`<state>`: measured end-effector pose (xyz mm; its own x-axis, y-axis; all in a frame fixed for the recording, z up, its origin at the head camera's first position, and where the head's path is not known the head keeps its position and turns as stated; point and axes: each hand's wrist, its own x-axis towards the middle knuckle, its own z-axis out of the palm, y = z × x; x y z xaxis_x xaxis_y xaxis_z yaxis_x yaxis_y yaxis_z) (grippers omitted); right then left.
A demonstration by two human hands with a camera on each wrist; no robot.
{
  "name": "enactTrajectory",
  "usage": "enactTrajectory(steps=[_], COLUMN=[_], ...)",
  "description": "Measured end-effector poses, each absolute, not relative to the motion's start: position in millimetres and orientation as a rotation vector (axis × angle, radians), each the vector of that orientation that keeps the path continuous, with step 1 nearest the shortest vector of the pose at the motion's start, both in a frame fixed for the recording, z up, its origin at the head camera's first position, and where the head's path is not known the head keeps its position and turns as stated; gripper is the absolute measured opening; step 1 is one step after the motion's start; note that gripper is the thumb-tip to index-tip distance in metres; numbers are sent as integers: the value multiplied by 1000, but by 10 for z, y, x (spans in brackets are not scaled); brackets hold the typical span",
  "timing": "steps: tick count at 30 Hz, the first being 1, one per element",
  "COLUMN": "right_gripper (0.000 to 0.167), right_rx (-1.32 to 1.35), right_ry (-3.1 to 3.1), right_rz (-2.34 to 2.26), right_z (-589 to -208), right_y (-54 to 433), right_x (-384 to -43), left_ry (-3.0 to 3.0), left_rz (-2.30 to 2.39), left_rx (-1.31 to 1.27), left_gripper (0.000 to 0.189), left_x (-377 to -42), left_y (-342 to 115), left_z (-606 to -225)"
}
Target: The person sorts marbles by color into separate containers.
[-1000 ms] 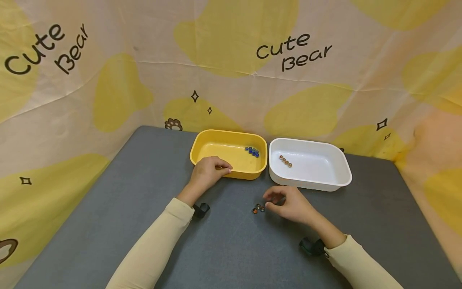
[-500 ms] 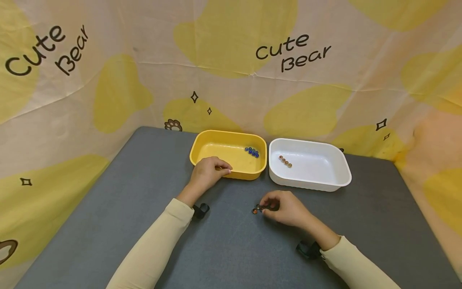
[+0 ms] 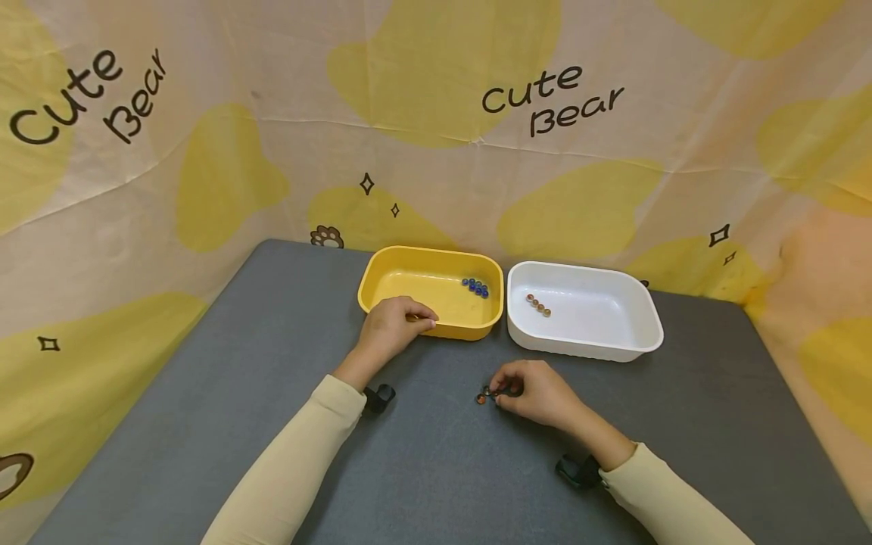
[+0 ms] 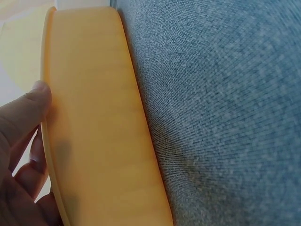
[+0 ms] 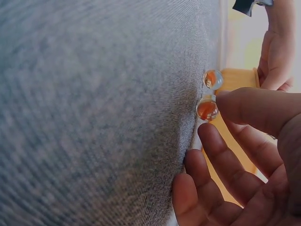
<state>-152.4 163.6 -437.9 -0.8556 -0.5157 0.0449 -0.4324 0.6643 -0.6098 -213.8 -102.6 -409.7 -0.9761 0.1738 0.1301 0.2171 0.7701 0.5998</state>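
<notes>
My left hand [image 3: 391, 325] grips the near rim of a yellow plastic bin [image 3: 436, 331], thumb outside and fingers inside. In the left wrist view its thumb [image 4: 35, 103] lies over that rim. Several blue marbles [image 3: 474, 288] sit in the bin's right side. My right hand [image 3: 541, 393] is at the small group of clear marbles on the table, pinching one marble [image 5: 207, 109] with orange inside between thumb and forefinger; the other fingers are loosely bent. Just beyond it lies another orange-swirled marble [image 5: 212, 79]. In the head view the fingertips partly hide the group.
A white plastic bin [image 3: 586, 344] stands right of the yellow one, with several orange marbles [image 3: 538, 306] in a row at its left. Both stand near the back of the grey table [image 3: 436, 469]. A printed cloth [image 3: 422, 91] hangs behind.
My right hand has come down and slightly left to the loose marbles, its fingertips closing round one. The left hand has stayed on the yellow bin's rim.
</notes>
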Motion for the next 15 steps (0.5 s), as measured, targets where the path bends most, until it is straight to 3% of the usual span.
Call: enactTrajectory(steps=[15], right_gripper=[13], right_rx=[-775], right_ry=[2761], right_rz=[-941], right_z=[-4405], right_y=[1610], right_x=[-1542], left_ry=[-2881], left_rz=[-992], left_rx=[-329], left_gripper=[12], left_x=[-2144], left_y=[-1031], left_z=[-4110])
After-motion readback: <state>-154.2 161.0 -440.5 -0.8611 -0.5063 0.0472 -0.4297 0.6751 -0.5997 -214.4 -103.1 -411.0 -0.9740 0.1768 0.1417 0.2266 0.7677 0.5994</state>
